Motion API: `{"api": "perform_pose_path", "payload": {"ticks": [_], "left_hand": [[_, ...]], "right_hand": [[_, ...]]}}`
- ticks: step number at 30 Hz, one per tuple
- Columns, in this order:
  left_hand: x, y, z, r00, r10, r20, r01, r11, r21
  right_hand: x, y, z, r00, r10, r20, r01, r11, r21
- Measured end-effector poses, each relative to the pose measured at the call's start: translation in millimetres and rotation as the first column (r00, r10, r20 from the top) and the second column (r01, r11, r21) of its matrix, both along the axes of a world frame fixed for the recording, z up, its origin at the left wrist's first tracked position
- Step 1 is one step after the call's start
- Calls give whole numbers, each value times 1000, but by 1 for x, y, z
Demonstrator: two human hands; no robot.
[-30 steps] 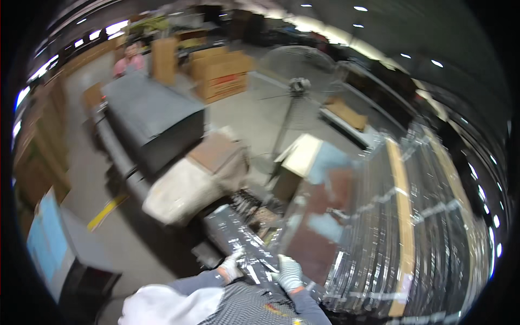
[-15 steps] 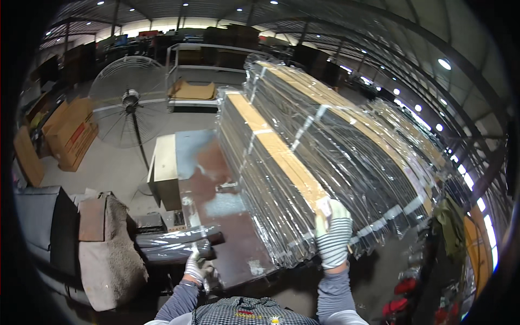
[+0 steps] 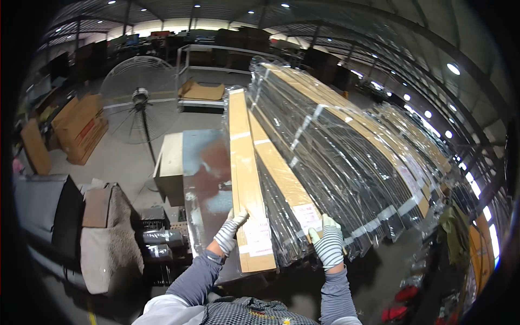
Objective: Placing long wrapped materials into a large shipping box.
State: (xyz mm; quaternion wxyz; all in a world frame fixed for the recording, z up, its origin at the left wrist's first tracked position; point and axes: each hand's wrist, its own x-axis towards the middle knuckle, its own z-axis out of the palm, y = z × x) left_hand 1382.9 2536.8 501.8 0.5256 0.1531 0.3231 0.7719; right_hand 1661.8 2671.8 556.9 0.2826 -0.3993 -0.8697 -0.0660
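Both my hands wear pale gloves with dark stripes. My left hand [image 3: 232,232] is closed round the left edge of a long, narrow cardboard-faced package [image 3: 246,184], near its near end. A white label [image 3: 259,236] with print lies on that end. To the right runs a second cardboard-faced package [image 3: 276,168], bundled in clear film, with another white label [image 3: 306,216]. My right hand [image 3: 329,244] is at its near end, thumb and fingers apart, touching the corner by the label. Both packages lie lengthwise, running away from me.
Film-wrapped dark panels [image 3: 346,162] with cardboard edges stand in a long row to the right. A worn metal table [image 3: 203,162] lies left of the packages. Further left are a pedestal fan [image 3: 140,97], a cardboard box [image 3: 81,130] and a carpet-covered block [image 3: 105,260].
A cardboard-faced package now lies left of the bundled one, with my left hand on it. That hand has moved up and right from the dark wrapped rolls. My right hand has shifted slightly downward.
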Motion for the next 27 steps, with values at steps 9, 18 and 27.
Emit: {"api": "perform_pose_path", "payload": {"ticks": [9,18,27], "left_hand": [[4,-46,-58,950,66,305,-81,996,37],[110,-137,-302,730,-183,658,406,891,-203],[125,-89,-259,831,-315,458,514,750,-417]], "right_hand": [[-94,-54,-141,666,62,-743,-707,370,-603],[-46,-101,-234,962,82,261,163,593,-788],[101,-131,-262,927,122,354,90,844,-528]]}}
